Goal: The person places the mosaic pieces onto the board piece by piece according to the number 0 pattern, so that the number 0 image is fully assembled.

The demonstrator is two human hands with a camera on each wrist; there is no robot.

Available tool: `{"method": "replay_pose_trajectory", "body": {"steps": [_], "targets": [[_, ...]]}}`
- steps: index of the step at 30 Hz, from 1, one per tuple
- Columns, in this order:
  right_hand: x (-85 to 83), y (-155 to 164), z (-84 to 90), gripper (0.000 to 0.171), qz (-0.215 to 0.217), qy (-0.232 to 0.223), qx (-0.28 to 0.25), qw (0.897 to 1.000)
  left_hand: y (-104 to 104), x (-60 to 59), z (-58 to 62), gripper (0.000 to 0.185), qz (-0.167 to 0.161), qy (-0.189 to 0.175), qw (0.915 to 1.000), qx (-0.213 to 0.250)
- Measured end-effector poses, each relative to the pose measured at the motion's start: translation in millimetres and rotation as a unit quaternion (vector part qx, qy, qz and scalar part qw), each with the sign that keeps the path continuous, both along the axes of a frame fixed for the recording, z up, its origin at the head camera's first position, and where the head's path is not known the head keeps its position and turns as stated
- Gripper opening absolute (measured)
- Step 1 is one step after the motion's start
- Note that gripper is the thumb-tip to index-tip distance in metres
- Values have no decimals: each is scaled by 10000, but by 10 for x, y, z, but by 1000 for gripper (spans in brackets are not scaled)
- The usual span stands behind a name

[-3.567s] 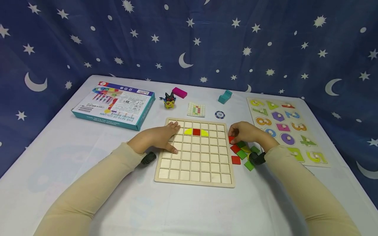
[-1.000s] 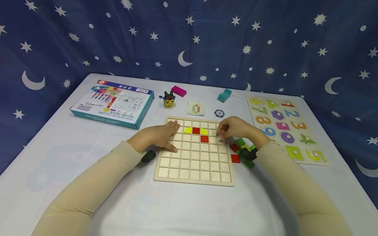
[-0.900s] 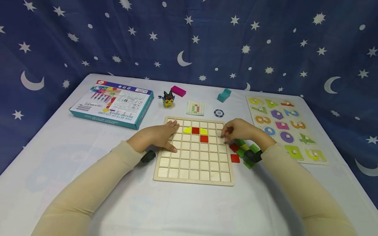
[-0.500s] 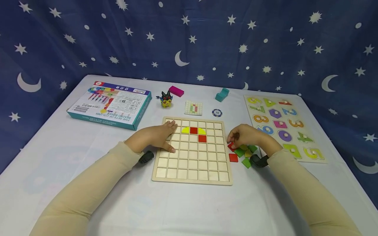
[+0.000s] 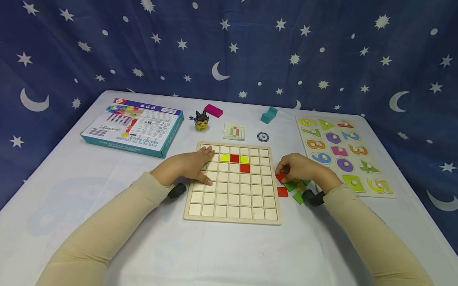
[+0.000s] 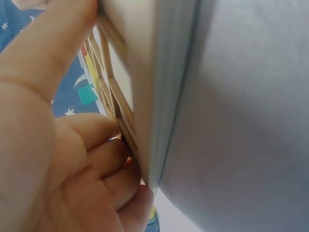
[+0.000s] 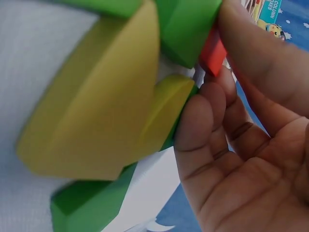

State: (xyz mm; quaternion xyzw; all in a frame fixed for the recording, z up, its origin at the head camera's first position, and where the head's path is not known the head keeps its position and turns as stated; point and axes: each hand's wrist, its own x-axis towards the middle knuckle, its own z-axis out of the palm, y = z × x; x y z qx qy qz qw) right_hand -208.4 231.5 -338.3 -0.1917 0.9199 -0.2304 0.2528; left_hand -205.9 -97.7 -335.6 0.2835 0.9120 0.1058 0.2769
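Observation:
My left hand [image 5: 184,165] rests spread on the left edge of the wooden grid board [image 5: 222,199], its thumb and fingers straight. In the board sit a red square tile [image 5: 234,158] between two yellow curved pieces [image 5: 224,158], and another red square [image 5: 245,168] one row nearer. At the board's right side, my right hand [image 5: 300,167] pinches a red square tile [image 5: 280,178] between thumb and fingertips, over the loose pile. The right wrist view shows that red tile [image 7: 213,52] by the thumb, beside green tiles [image 7: 188,31] and yellow curved pieces [image 7: 101,96].
Another loose red tile [image 5: 282,192] and a green one [image 5: 298,198] lie near the board. Behind it are a pattern card [image 5: 234,131], poker chip [image 5: 262,137], small figurine [image 5: 201,120], magenta block [image 5: 214,111] and teal block [image 5: 269,115]. A box [image 5: 132,127] and number puzzle [image 5: 347,159] flank it.
A second red square has come into the board below the first row of pieces. My right hand has moved from the board back to the pile, onto a red tile. The left hand stays put.

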Motion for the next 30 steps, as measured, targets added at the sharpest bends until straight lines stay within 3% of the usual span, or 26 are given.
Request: {"method": "replay_pose_trajectory", "body": {"steps": [12, 20, 30], "targets": [[25, -23, 31, 14, 171, 149, 130, 9997, 1, 4, 8, 98, 8, 6, 10000, 51], [43, -47, 201, 10, 251, 481, 412, 9977, -2, 2, -12, 99, 28, 17, 9999, 102], [-4, -174, 351, 7, 229, 635, 202, 9975, -20, 4, -28, 100, 70, 27, 9999, 148]]}}
